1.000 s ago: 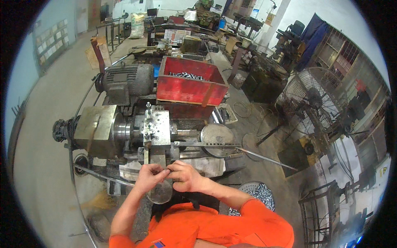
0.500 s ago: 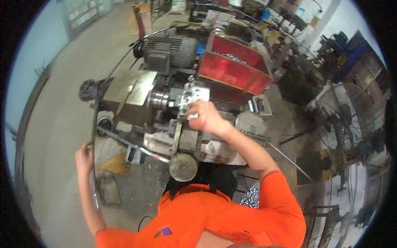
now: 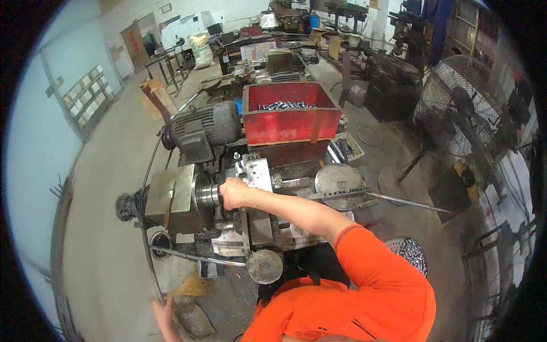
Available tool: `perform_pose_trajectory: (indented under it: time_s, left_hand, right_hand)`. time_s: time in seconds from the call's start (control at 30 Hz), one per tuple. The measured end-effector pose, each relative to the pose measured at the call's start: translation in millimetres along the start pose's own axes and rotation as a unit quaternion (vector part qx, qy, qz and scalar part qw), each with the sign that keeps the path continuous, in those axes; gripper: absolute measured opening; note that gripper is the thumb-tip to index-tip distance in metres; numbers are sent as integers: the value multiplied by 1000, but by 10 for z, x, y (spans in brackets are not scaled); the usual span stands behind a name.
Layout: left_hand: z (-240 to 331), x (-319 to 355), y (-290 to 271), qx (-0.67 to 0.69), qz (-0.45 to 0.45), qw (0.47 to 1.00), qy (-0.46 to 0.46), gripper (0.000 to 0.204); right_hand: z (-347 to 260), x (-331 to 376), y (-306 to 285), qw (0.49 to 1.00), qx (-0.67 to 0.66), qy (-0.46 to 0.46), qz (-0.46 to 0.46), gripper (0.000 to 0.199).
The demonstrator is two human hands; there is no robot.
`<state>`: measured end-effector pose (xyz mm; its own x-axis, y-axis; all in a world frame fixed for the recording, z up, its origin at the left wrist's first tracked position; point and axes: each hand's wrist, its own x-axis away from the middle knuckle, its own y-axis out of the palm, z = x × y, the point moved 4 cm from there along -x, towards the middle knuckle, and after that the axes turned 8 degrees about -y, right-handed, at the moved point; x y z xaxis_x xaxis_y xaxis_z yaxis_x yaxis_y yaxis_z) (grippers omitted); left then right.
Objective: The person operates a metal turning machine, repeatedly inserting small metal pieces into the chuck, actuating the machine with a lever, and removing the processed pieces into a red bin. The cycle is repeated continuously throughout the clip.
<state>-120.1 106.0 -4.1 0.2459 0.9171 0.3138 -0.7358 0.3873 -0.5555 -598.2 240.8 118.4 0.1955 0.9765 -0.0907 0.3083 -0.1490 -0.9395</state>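
My right hand (image 3: pixel 232 194) is at the end of the shiny round spindle (image 3: pixel 208 195) of a small lathe. Its fingers are closed, and whatever they hold is hidden behind them. Right beside it is the metal tool block (image 3: pixel 257 174), with a bolt standing up at its far left corner. Low at the left, my left hand (image 3: pixel 163 310) grips the lower end of a long dark lever (image 3: pixel 149 259), which runs up past the headstock (image 3: pixel 171 196). A round handwheel (image 3: pixel 264 266) sits nearer to me, below the tool block.
Behind the lathe stands a red bin (image 3: pixel 285 126) holding many small metal parts, next to an electric motor (image 3: pixel 205 128). A round plate (image 3: pixel 342 185) with a long bar lies at the right. Further right are a basket of small parts (image 3: pixel 411 255) and a large fan (image 3: pixel 460 102).
My right hand has gone from the tool block leftward to the spindle. My left hand, still on the lever, is lower and closer to me. The view has tilted up.
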Motion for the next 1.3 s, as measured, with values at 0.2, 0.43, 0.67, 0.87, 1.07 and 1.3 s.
perform_pose_trajectory:
  time_s: [0.2,0.43,0.67,0.87,1.07,1.3]
  left_hand:
    - [-6,-27,3,-59,74,995,42,31]
    - [265,161,45,-335,231,907,107,30]
    - [-268,-1152,-1320,-554,245,792,74,5]
    - [-159,-1176,-1324,-544,311,761,167,13]
    - [531,-758,212,-105,325,907,245,30]
    - [-521,-1146,2098,-449,-15,873,191,44]
  right_hand:
    - [-73,-27,2,999,6,-26,-20,24]
    - [-10,-54,140,997,8,-76,11,23]
    - [-8,-59,103,993,12,-93,67,18]
    - [-57,-20,91,999,20,-44,0,20]
    - [55,751,-154,964,12,-150,218,28]
    - [788,2243,-339,984,-9,5,176,41]
